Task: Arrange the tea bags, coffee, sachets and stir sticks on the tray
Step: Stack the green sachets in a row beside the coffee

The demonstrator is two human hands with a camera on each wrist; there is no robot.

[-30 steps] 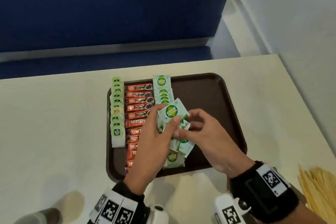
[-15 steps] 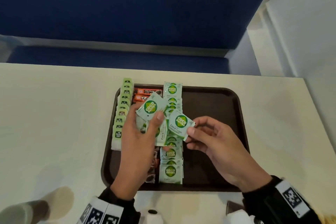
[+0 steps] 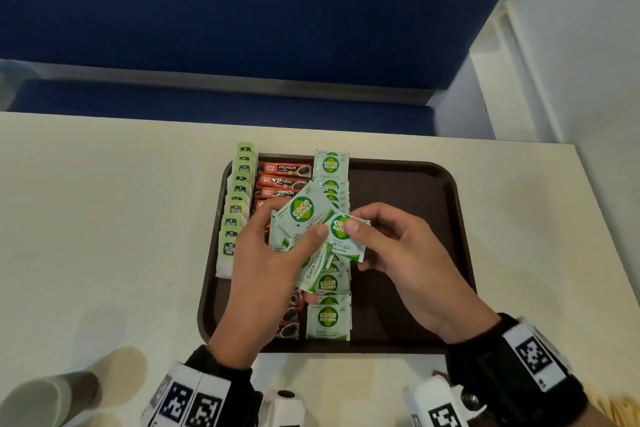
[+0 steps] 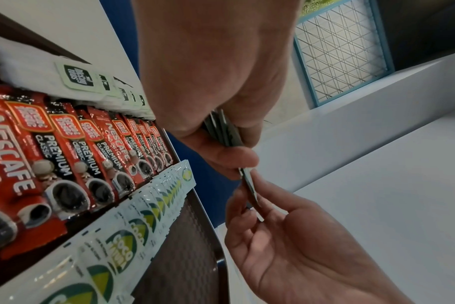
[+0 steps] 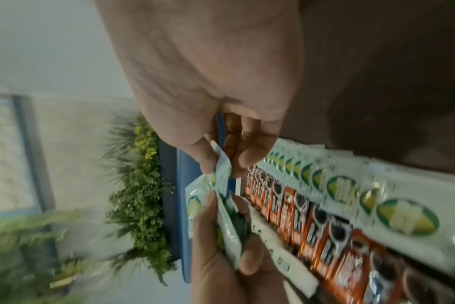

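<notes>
Mid-frame, over the tray (image 3: 408,184), the left hand (image 3: 266,274) grips a fan of sugar sachets (image 3: 304,215); the right hand (image 3: 398,253) pinches one sachet (image 3: 343,246) w/ thumb & fingertips. Prob. light, thin, floppy, slick; best pinched at an edge.

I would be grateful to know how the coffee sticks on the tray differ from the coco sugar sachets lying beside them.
The coffee sticks are narrow, red and black; the coco sugar sachets are broader, pale green and white. The coffee sticks lie crosswise in their column, while the sachets overlap with their logos upright toward the wearer. The coffee sticks sit beside the tea bags; the sachets border the tray's bare half. Both form overlapping columns.
</notes>
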